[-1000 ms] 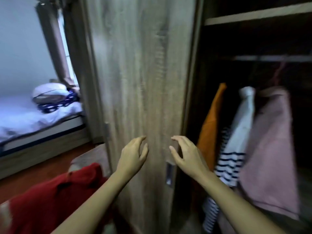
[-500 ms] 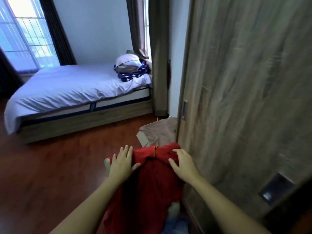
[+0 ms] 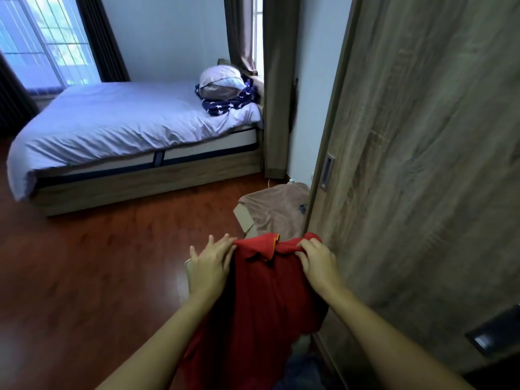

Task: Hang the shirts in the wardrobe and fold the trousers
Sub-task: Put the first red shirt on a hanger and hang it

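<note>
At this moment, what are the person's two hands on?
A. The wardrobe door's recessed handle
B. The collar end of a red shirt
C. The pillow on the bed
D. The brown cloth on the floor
B. The left hand and right hand each pinch the red shirt at its shoulders either side of the collar, while the wardrobe door, pillow and brown cloth go untouched.

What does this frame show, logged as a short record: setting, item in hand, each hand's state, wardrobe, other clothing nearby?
setting: bedroom, bed, wood floor
item: red shirt, collar up
left hand: pinching the shirt's shoulder
right hand: gripping the other shoulder
wardrobe door: beside the right hand; interior not visible
nearby: tan garment on a cardboard box
hanger: none visible
</note>
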`<state>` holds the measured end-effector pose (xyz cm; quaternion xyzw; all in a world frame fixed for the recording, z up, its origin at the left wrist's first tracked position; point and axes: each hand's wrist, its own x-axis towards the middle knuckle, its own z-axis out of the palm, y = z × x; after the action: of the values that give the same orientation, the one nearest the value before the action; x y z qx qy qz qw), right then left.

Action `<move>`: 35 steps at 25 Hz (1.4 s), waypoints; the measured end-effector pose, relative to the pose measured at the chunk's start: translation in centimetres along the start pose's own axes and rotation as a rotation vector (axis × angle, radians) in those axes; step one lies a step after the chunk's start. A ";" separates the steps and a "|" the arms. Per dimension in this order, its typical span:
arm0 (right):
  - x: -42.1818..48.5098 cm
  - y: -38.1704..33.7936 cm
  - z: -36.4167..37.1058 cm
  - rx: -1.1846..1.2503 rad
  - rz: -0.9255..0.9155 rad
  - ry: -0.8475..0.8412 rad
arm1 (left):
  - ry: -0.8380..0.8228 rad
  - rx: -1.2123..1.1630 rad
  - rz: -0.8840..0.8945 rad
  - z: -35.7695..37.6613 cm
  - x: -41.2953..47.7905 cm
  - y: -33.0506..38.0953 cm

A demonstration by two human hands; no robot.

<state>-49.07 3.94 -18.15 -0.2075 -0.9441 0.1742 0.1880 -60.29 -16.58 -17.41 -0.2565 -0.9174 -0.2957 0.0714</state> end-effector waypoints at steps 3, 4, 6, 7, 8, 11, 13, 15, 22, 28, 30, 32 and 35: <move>1.0 -0.2 -1.8 0.090 0.074 -0.005 | 0.311 -0.250 -0.017 -3.1 1.1 2.8; 1.1 -0.2 -2.2 0.128 0.105 0.010 | 0.396 -0.304 0.011 -4.5 2.0 4.1; 1.2 0.0 -3.3 0.133 0.130 0.039 | 0.461 -0.366 0.103 -7.6 3.7 7.0; 1.0 -0.2 -4.1 0.181 0.146 0.014 | 0.440 -0.385 0.161 -8.8 4.2 8.3; 0.7 -0.9 -5.0 0.320 0.153 -0.046 | 0.403 -0.409 0.211 -9.8 4.5 9.6; -0.3 -3.8 -8.2 0.749 0.010 -0.174 | 0.325 -0.507 0.291 -12.2 4.9 13.8; -1.0 -5.0 -10.2 0.750 -0.079 -0.168 | 0.237 -0.618 0.347 -14.0 4.8 16.8; -1.8 -4.8 -12.6 0.746 -0.083 -0.111 | 0.035 -0.919 0.347 -16.0 4.0 19.8; -9.4 0.8 -20.4 0.617 -0.006 0.133 | -0.123 -1.311 0.424 -19.2 0.2 26.9; -17.2 3.9 -30.7 0.538 0.036 0.478 | -0.202 -1.468 0.242 -17.4 -1.7 27.8; -19.5 3.8 -33.0 0.372 -0.088 0.392 | -0.343 -1.196 0.193 -14.5 -3.4 30.2; -22.0 3.7 -35.0 0.259 -0.144 0.335 | -0.569 -1.006 0.289 -11.1 -6.9 33.0; -26.0 3.5 -37.6 0.223 -0.167 0.353 | -0.919 -0.857 0.363 -5.4 -13.3 36.1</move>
<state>-9.97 4.46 5.73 -0.1337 -0.8853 0.2224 0.3859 -30.50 -0.34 1.53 -0.5133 -0.5974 -0.4787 -0.3880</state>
